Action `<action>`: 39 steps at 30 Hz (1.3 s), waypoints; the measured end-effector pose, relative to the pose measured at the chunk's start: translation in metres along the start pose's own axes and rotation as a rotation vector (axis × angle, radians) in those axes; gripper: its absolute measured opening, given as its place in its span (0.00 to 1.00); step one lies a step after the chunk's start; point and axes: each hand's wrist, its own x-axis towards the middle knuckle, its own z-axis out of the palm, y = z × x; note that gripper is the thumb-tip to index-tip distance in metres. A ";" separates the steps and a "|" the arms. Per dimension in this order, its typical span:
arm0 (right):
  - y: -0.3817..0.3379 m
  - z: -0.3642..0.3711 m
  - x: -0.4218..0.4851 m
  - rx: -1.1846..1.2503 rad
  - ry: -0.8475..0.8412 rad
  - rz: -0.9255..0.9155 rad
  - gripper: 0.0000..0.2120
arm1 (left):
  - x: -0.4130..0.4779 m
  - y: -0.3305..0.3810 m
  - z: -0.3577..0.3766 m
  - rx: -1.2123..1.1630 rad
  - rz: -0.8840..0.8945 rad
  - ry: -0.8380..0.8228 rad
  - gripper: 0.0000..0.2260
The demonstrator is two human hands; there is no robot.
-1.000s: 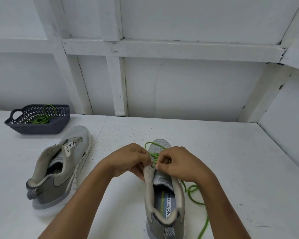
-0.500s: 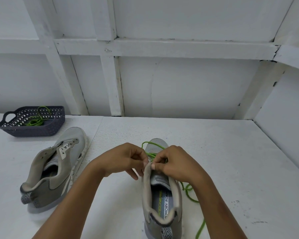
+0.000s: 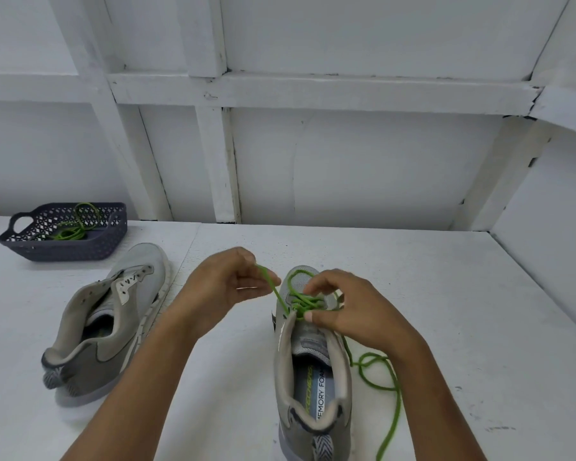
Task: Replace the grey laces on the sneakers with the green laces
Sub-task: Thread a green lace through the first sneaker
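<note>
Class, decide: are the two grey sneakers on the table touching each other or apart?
Apart. The head view shows a strip of bare white table between the unlaced sneaker and the green-laced sneaker.

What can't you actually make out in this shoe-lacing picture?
All in the head view:
- Near sneaker, right eyelets: hidden under the right hand.
- Green lace, loose end: cut by the bottom edge.
- Left hand, fingers: motion-blurred.
- Basket, contents: too small to count.
</note>
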 end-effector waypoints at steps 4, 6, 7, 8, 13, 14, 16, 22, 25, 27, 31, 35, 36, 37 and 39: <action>0.011 -0.011 -0.002 0.013 0.005 0.051 0.15 | 0.001 0.004 -0.011 -0.111 -0.088 0.076 0.08; 0.019 -0.014 -0.003 0.072 0.014 0.102 0.15 | -0.001 0.000 -0.015 0.177 -0.137 -0.009 0.06; 0.023 -0.016 -0.004 0.082 0.024 0.124 0.16 | -0.003 -0.002 -0.015 0.356 -0.161 -0.094 0.05; 0.027 -0.017 -0.005 0.084 0.025 0.147 0.16 | -0.007 -0.005 -0.014 0.529 -0.172 -0.203 0.04; 0.040 -0.021 -0.016 0.187 -0.138 0.234 0.24 | -0.010 -0.007 -0.008 0.563 0.020 -0.323 0.03; 0.042 -0.020 -0.018 0.204 -0.180 0.230 0.25 | -0.009 -0.006 -0.009 0.409 0.059 -0.265 0.03; 0.045 -0.017 -0.018 0.232 -0.247 0.198 0.21 | -0.006 0.002 -0.009 -0.026 0.043 -0.174 0.05; 0.052 -0.017 -0.016 0.347 -0.285 0.095 0.06 | -0.005 0.001 -0.019 0.297 -0.126 -0.160 0.03; 0.055 -0.019 -0.016 0.389 -0.287 0.087 0.04 | -0.013 -0.012 -0.014 0.679 -0.152 -0.422 0.01; 0.056 -0.020 -0.016 0.406 -0.288 0.087 0.04 | -0.012 -0.013 -0.011 0.586 -0.038 -0.411 0.03; 0.056 -0.021 -0.019 0.457 -0.312 0.094 0.05 | -0.008 -0.005 -0.022 -0.037 0.118 -0.249 0.09; 0.056 -0.021 -0.020 0.487 -0.350 0.108 0.08 | -0.007 0.004 -0.028 -0.288 0.008 -0.161 0.09; 0.056 -0.021 -0.020 0.506 -0.358 0.122 0.08 | -0.007 0.003 -0.026 -0.161 -0.046 -0.119 0.08; 0.056 -0.022 -0.020 0.528 -0.367 0.140 0.08 | -0.007 -0.001 -0.024 -0.005 -0.100 -0.093 0.06; 0.054 -0.021 -0.019 0.555 -0.367 0.171 0.08 | -0.009 -0.009 -0.019 0.266 -0.180 -0.143 0.02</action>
